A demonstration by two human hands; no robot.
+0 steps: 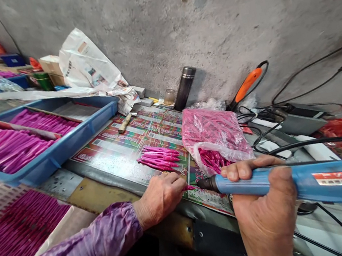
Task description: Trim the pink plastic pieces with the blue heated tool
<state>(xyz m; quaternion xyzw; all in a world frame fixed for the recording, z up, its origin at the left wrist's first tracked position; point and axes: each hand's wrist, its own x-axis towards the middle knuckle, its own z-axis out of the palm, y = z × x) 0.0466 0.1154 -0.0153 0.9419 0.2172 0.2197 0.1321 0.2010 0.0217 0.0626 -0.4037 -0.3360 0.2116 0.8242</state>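
Note:
My left hand point(160, 196) pinches a small magenta plastic piece point(188, 188) between finger and thumb, right against the black tip of a blue electric rotary tool point(299, 181). That tool sits in the closed fingers of my right hand point(260, 200), and a black cable runs from it. Just beyond my left hand, a loose pile of magenta pieces point(159, 158) lies on a glossy printed mat point(122, 148). Further right, a clear plastic bag point(212, 132) bulges with more of them.
A blue divided tray point(63, 147) holds rows of magenta pieces at the left, with a white box point(60, 227) of them nearer me. A dark flask point(184, 87), crumpled newspaper point(85, 61), an orange-handled tool point(247, 84) and tangled black cables point(309, 80) line the concrete wall.

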